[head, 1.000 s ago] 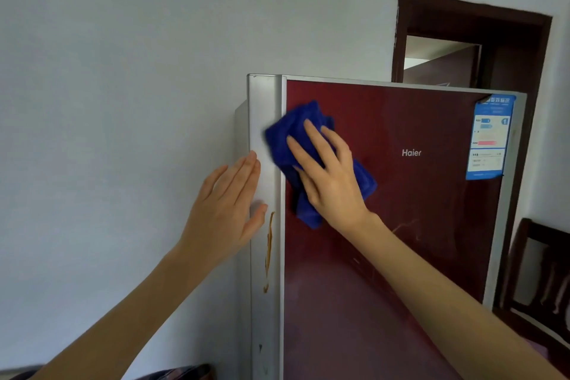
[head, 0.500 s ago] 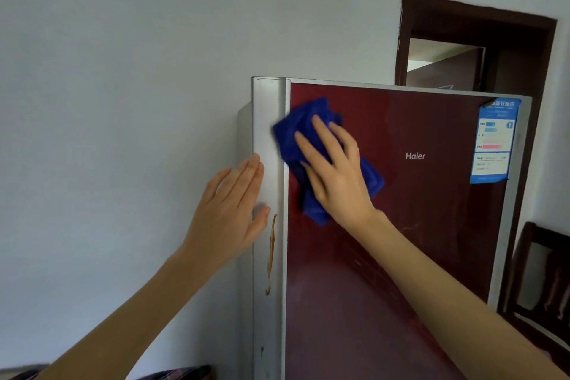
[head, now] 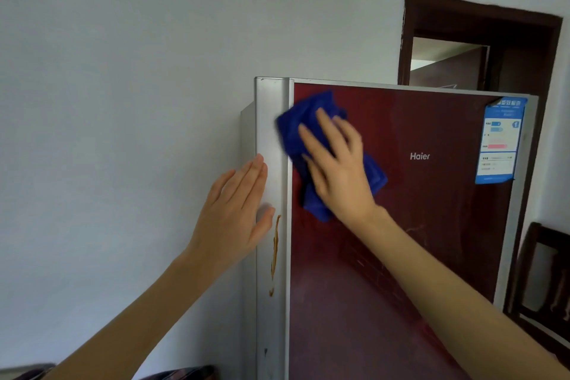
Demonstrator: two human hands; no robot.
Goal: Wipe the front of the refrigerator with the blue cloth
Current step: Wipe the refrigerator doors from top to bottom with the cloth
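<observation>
The refrigerator has a dark red glossy front with a white Haier logo and a silver frame. My right hand presses a crumpled blue cloth flat against the upper left of the red front, fingers spread over it. The cloth overlaps the silver strip's edge. My left hand lies flat and open against the fridge's silver left edge, holding nothing. A brown drip stain runs down the silver strip just below that hand.
A blue energy label is stuck at the door's upper right. A dark wooden doorway stands behind the fridge. A dark wooden chair sits at the right. A plain white wall fills the left.
The right hand and cloth have slid slightly up and to the right on the red front. The left hand has stayed flat on the silver edge.
</observation>
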